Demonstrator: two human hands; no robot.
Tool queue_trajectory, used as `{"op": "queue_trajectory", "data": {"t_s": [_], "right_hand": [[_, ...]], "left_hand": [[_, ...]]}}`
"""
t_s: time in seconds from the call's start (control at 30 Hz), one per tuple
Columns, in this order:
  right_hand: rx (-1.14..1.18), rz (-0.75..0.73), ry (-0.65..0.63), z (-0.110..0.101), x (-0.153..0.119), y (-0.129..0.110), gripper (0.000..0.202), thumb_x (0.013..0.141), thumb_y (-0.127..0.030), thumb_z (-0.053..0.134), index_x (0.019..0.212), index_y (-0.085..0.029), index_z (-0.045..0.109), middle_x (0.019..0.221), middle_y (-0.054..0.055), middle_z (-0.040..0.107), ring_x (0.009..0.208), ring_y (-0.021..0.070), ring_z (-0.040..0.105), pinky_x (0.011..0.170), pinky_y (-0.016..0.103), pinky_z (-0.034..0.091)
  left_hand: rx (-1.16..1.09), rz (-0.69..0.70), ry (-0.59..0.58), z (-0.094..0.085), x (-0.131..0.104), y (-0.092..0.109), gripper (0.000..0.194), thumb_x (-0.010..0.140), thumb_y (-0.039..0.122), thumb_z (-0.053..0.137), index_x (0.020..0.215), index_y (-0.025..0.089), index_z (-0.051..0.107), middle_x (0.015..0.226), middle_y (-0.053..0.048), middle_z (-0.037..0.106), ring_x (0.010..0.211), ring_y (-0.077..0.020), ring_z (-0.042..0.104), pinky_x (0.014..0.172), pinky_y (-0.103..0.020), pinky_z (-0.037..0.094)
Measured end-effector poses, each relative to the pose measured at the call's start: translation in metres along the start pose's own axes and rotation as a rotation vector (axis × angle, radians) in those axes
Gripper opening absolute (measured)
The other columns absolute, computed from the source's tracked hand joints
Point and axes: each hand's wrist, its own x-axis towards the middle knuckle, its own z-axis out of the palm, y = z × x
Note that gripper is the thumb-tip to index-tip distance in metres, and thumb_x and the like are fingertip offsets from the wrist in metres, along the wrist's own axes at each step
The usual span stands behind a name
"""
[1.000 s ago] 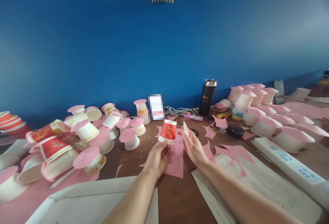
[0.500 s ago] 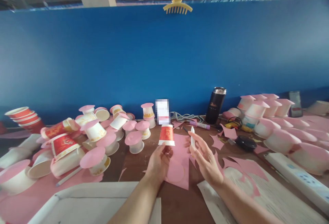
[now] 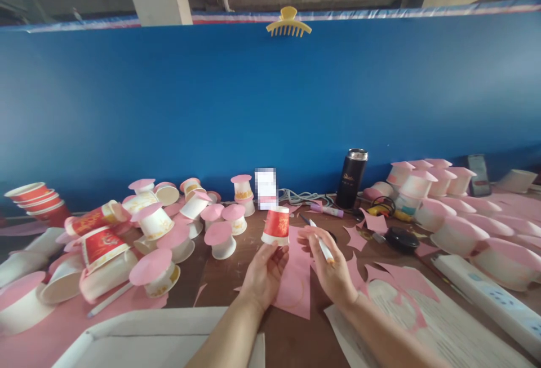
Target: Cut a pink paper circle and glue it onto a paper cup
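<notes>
Brown wood-toned bench (image 3: 224, 292) spreads out below my view, its surface scuffed and dull. Nearest me are a white box-like piece (image 3: 169, 334) on the left and printed sheets (image 3: 452, 306) on the right. Between them I have the left hand (image 3: 266, 272) half curled, thumb and fingers pinching the lower edge of a red and white paper cup (image 3: 275, 226). The cup, seemingly mouth-down, is held up over the bench, its thin card wall printed with gold. My right hand (image 3: 332, 275) is loosely closed around a slim white pen (image 3: 324, 249). That pen has just flipped: the orange end now slants toward the wrist, the white end away. I judge it a change of grip only, since pen and cup are apart. A flat pink paper strip (image 3: 293, 295), with a round outline faintly showing, lies below the hands.

Farther out, to the left, is a jumble of cups topped by smooth pink paper discs (image 3: 218, 234); to the right, a hard white power strip (image 3: 486, 286) and rows of cups with pink peaked caps (image 3: 459, 227). Beyond stand a black metal-necked flask (image 3: 351, 179) and a plain blue partition (image 3: 211, 103) with a yellow claw clip (image 3: 288, 24) at its top.
</notes>
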Motion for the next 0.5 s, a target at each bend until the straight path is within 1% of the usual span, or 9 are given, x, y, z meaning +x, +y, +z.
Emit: {"op": "queue_trajectory", "data": {"t_s": [0.07, 0.13, 0.2, 0.27, 0.3, 0.4, 0.5], "right_hand": [[0.123, 0.093, 0.0, 0.001, 0.003, 0.002, 0.032, 0.087, -0.04, 0.061, 0.115, -0.027, 0.051, 0.123, 0.008, 0.063, 0.114, 0.024, 0.06, 0.096, 0.041, 0.048], [0.229, 0.149, -0.016, 0.004, 0.005, 0.001, 0.041, 0.082, -0.039, 0.067, 0.115, -0.028, 0.046, 0.125, 0.007, 0.062, 0.12, 0.0237, 0.057, 0.101, 0.042, 0.045], [0.287, 0.178, -0.032, 0.006, 0.006, -0.001, 0.044, 0.079, -0.039, 0.07, 0.113, -0.027, 0.044, 0.121, 0.007, 0.065, 0.118, 0.0237, 0.058, 0.099, 0.041, 0.047], [0.277, 0.191, -0.016, 0.008, 0.006, -0.002, 0.044, 0.078, -0.041, 0.07, 0.11, -0.026, 0.044, 0.114, 0.007, 0.067, 0.112, 0.0245, 0.062, 0.094, 0.04, 0.05], [0.255, 0.193, 0.006, 0.008, 0.007, -0.003, 0.043, 0.078, -0.043, 0.07, 0.109, -0.026, 0.045, 0.109, 0.007, 0.069, 0.109, 0.0248, 0.064, 0.091, 0.039, 0.052], [0.176, 0.194, 0.08, 0.006, 0.008, -0.002, 0.042, 0.078, -0.046, 0.068, 0.108, -0.026, 0.046, 0.1, 0.005, 0.07, 0.099, 0.0247, 0.067, 0.086, 0.039, 0.054], [0.168, 0.17, 0.072, 0.006, 0.008, -0.001, 0.043, 0.079, -0.045, 0.067, 0.111, -0.027, 0.046, 0.101, 0.005, 0.07, 0.1, 0.0234, 0.066, 0.089, 0.039, 0.052]], "left_hand": [[0.015, -0.007, -0.022, 0.0, -0.003, -0.002, 0.008, 0.078, 0.01, 0.066, 0.086, 0.009, 0.065, 0.079, -0.008, 0.069, 0.074, -0.014, 0.067, 0.071, -0.023, 0.056], [0.034, -0.032, -0.049, 0.001, -0.007, -0.006, 0.01, 0.077, 0.011, 0.068, 0.086, 0.009, 0.065, 0.079, -0.008, 0.069, 0.075, -0.0148, 0.067, 0.073, -0.024, 0.056], [0.058, -0.08, -0.102, 0.002, -0.011, -0.01, 0.015, 0.075, 0.012, 0.071, 0.089, 0.009, 0.066, 0.084, -0.008, 0.07, 0.077, -0.0151, 0.067, 0.075, -0.025, 0.056], [0.076, -0.138, -0.148, 0.004, -0.014, -0.012, 0.019, 0.072, 0.011, 0.074, 0.09, 0.009, 0.066, 0.086, -0.009, 0.07, 0.077, -0.0149, 0.067, 0.075, -0.025, 0.055], [0.075, -0.161, -0.154, 0.004, -0.015, -0.013, 0.019, 0.072, 0.012, 0.074, 0.089, 0.009, 0.066, 0.086, -0.009, 0.07, 0.076, -0.0146, 0.066, 0.074, -0.025, 0.055], [0.014, -0.189, -0.119, 0.007, -0.017, -0.012, 0.017, 0.073, 0.015, 0.073, 0.086, 0.009, 0.065, 0.076, -0.007, 0.066, 0.065, -0.0118, 0.062, 0.063, -0.023, 0.053], [-0.031, -0.169, -0.07, 0.008, -0.017, -0.01, 0.012, 0.074, 0.014, 0.071, 0.081, 0.009, 0.063, 0.065, -0.003, 0.061, 0.056, -0.0087, 0.055, 0.051, -0.019, 0.047]]}}
